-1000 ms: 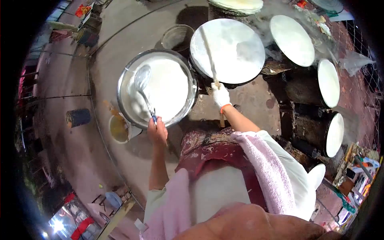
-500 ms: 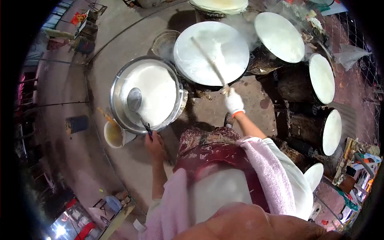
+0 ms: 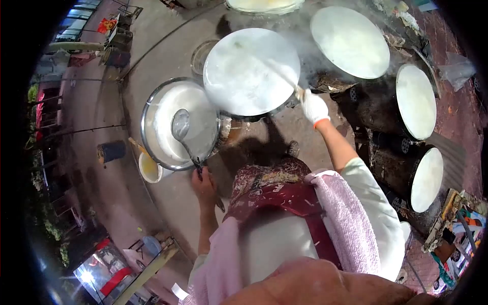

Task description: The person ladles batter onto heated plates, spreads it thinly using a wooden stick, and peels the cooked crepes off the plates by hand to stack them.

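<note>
My left hand [image 3: 204,187] is bare and wrapped round the dark handle of a ladle [image 3: 181,124]. The ladle's metal bowl is over a wide metal basin [image 3: 146,119] of white batter [image 3: 170,104]. A white glove with an orange cuff covers my right hand [image 3: 314,109], closed round the near end of a long pale stick [image 3: 278,69]. That stick reaches over a large round griddle [image 3: 218,99] coated in white batter. Steam and blur hide the stick's far end.
More round white-topped griddles [image 3: 351,43] [image 3: 417,101] [image 3: 427,180] curve round on my right, on dark stoves. Steam drifts at the back. A small bucket [image 3: 150,169] of yellowish liquid stands left of the basin, and a dark cylinder [image 3: 112,151] lies farther left.
My right hand has moved right and slightly forward with the stick. The ladle's bowl has shifted right over the basin. The view has turned, and the batter spread looks more even.
</note>
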Available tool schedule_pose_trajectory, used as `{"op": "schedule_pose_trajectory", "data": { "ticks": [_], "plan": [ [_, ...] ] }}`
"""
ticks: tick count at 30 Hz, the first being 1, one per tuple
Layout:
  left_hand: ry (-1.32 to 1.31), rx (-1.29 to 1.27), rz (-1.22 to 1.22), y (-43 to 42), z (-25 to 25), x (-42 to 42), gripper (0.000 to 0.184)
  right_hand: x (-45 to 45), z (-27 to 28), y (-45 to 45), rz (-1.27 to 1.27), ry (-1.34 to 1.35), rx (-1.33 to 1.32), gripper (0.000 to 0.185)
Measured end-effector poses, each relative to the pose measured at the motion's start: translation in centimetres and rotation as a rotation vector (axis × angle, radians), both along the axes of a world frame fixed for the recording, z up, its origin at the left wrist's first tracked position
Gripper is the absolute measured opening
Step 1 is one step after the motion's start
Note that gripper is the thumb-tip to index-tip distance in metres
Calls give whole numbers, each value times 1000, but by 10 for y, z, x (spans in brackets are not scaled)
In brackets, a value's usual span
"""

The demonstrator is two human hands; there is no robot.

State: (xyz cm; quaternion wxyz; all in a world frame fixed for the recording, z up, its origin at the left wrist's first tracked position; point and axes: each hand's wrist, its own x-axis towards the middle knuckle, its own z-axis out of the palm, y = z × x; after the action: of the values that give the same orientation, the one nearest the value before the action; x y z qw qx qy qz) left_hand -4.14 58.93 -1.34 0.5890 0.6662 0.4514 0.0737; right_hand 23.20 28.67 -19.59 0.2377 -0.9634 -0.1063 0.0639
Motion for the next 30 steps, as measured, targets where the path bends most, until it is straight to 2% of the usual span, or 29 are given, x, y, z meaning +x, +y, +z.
{"op": "schedule_pose_trajectory", "data": {
  "ticks": [1,4,5,6,8,10,11,12,13,15,16,17,19,20,21,22,23,24,26,28,29,30],
  "plan": [
    [5,6,8,-2,-4,1,18,14,13,6,-44,70,26,40],
    [17,45,-67,-1,-11,5,16,-10,11,12,38,184,249,43],
    [18,56,-102,-1,-13,5,15,-33,37,8,112,298,218,48],
    [9,45,-89,-1,-14,6,16,-52,24,-2,218,315,57,52],
    [-11,22,-58,-4,-17,7,16,-61,17,-26,230,336,-20,54],
    [-12,228,-142,7,-41,-6,17,-25,20,-35,129,302,-70,57],
    [-17,331,-185,10,-48,-9,17,2,1,-39,119,193,-42,61],
    [1,250,-128,5,-43,-6,17,34,-19,-36,109,89,29,61],
    [16,171,-70,-3,-32,-1,16,66,4,-25,105,137,-116,58],
    [31,70,8,-17,-17,5,16,121,21,-2,117,19,-163,45],
    [28,47,28,-24,-12,7,16,149,26,13,84,79,-172,40],
    [28,22,47,-27,-9,6,16,163,30,25,64,-18,-85,54],
    [21,277,-114,-12,-42,-16,17,160,70,56,133,45,-41,55],
    [47,299,-134,-9,-46,-18,15,151,84,62,168,76,-21,56],
    [73,321,-153,-6,-50,-21,13,129,82,60,220,64,145,59],
    [126,238,-111,-8,-45,-16,11,101,80,56,272,49,309,62],
    [172,155,-70,-10,-44,-11,9,72,88,46,212,125,374,59],
    [112,265,-150,-9,-50,-8,11,47,93,34,151,199,440,58],
    [25,496,-307,-8,-64,-2,17,8,19,-5,-134,229,1021,58],
    [-4,762,-453,-9,-70,13,20,-23,-12,-35,-370,326,1121,46],
    [10,712,-432,-6,-78,27,21,-31,3,-39,-422,572,1064,42],
    [24,663,-410,-4,-86,42,21,-35,29,-38,-420,705,1010,38]
  ]
}}
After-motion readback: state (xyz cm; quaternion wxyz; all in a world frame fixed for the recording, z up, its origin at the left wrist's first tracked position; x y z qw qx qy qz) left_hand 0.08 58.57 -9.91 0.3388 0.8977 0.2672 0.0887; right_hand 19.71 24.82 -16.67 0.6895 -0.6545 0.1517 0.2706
